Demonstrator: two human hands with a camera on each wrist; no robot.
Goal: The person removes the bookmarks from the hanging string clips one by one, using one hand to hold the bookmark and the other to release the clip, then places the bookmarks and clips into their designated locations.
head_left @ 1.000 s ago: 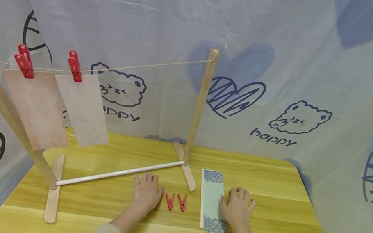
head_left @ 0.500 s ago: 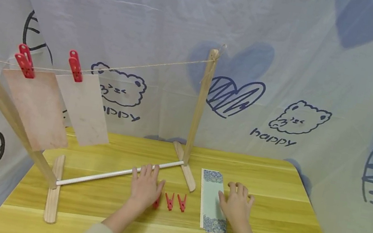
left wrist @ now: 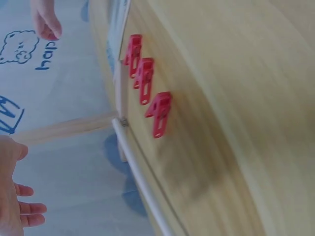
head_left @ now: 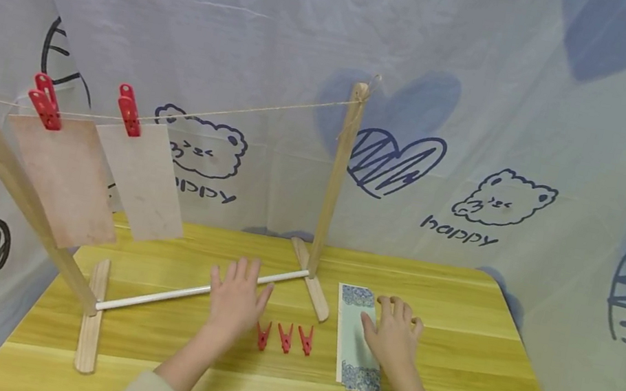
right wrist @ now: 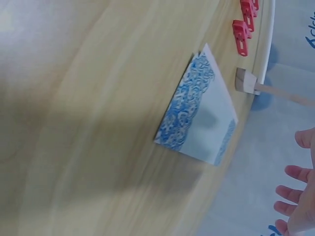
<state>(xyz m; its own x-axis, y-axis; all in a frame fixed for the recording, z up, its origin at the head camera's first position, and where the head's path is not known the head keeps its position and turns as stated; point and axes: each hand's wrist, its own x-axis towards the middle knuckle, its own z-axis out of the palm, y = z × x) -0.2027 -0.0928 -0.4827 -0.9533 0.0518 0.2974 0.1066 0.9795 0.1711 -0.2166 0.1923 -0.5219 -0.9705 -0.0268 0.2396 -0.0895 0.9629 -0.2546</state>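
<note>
Three red clothespins point(head_left: 262, 337) lie in a row on the table. My left hand point(head_left: 236, 299) hovers just left of them with fingers spread, in front of the white rod. The left wrist view shows the same clothespins point(left wrist: 160, 114) and nothing in my left hand point(left wrist: 12, 196). Mint-green cards with blue patterned ends point(head_left: 357, 336) lie right of the clothespins, seemingly more than one, overlapped. Above their right edge is my right hand point(head_left: 396, 336), fingers loosely bent and holding nothing. In the right wrist view, that hand point(right wrist: 300, 191) is apart from the cards point(right wrist: 202, 123).
A wooden stand's posts point(head_left: 336, 186) carry a string point(head_left: 265, 109) above the table. Two red clothespins point(head_left: 129, 112) clip a pinkish sheet point(head_left: 64, 179) and a pale sheet point(head_left: 145, 187) to it. A white rod point(head_left: 157, 296) joins the feet. Printed cloth hangs behind.
My left hand has moved up and left, uncovering the third clothespin. My right hand has risen slightly off the cards. The clothespins and cards on the table lie where they were.
</note>
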